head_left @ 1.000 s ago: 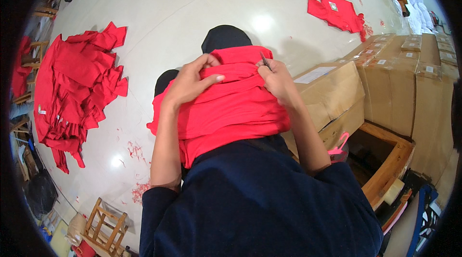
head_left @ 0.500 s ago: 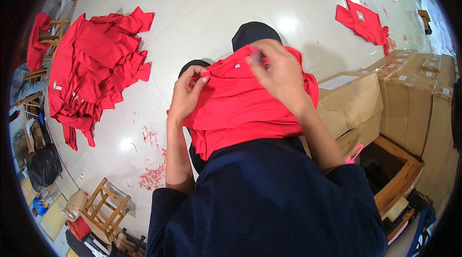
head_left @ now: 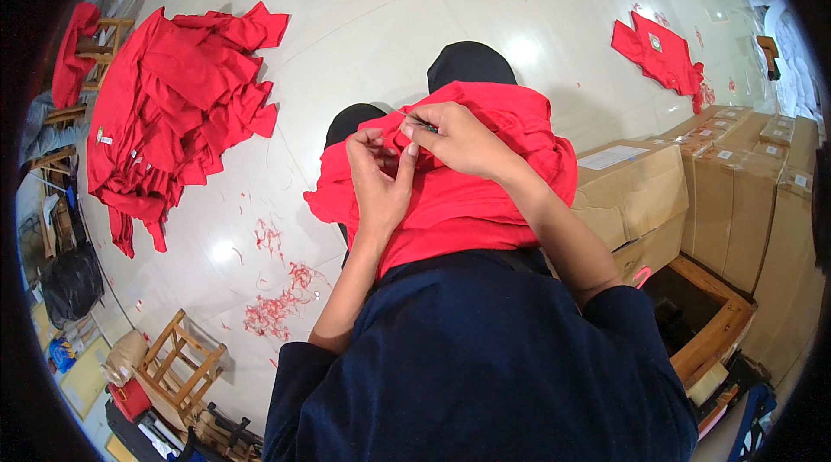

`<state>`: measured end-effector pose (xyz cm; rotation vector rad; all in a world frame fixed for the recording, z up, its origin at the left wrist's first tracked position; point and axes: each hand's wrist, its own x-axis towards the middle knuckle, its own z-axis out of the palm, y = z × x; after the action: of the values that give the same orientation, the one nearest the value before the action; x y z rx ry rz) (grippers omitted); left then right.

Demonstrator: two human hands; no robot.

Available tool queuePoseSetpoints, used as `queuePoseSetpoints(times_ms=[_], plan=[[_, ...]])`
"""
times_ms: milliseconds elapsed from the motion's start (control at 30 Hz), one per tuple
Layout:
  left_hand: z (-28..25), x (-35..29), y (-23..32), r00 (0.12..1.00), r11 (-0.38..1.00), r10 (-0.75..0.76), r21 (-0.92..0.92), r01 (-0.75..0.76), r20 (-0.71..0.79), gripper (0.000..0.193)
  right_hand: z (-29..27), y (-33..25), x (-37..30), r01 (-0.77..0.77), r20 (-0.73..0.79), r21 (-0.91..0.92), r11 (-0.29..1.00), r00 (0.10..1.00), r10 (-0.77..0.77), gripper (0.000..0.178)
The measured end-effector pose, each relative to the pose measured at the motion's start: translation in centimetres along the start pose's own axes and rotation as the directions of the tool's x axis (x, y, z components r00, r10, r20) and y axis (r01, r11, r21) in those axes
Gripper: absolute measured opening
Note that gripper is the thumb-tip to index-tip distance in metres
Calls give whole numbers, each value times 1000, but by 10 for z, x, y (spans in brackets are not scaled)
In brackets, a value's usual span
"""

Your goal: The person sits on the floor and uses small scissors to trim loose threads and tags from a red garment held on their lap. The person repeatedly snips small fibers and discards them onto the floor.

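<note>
A bunched red shirt (head_left: 485,194) lies across my lap, over my dark-clad knees. My left hand (head_left: 383,176) is at its left part, fingers curled and thumb raised, closed on a fold of the cloth. Right beside it, my right hand (head_left: 463,140) is closed around small dark thread snips (head_left: 421,124), their tip pointing left toward my left fingertips. The two hands nearly touch above the shirt. Most of the snips is hidden inside my right hand, and the exact bit of cloth between my left fingers is hard to make out.
A big heap of red shirts (head_left: 177,107) lies on the floor at left; another red shirt (head_left: 662,55) lies at far right. Red thread scraps (head_left: 273,315) litter the floor near a wooden stool (head_left: 180,362). Cardboard boxes (head_left: 736,194) and a wooden frame (head_left: 714,324) stand close on my right.
My left hand has moved right and turned, and my right hand has come left and down to meet it. The shirt has been shifted, and its small white label no longer shows.
</note>
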<state>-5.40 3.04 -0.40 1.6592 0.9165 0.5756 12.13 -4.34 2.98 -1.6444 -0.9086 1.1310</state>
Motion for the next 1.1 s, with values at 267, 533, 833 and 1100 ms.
queuePoseSetpoints(times_ms=[267,533,833,1100], plan=[[-14,2,-9,998,920,-54,-389,45,-12,48,3,-1,-2,10,-55,-66,998,998,-14,34],[-60,7,8,871,737,-391,-467,489,296,35,7,-10,3,-14,-120,-202,979,993,-10,37],[-42,1,10,913,836,-347,-371,405,216,30,25,8,9,-30,-42,141,990,998,36,28],[-41,-2,13,972,978,-82,-173,121,219,21,27,3,10,-18,-77,122,992,997,27,23]])
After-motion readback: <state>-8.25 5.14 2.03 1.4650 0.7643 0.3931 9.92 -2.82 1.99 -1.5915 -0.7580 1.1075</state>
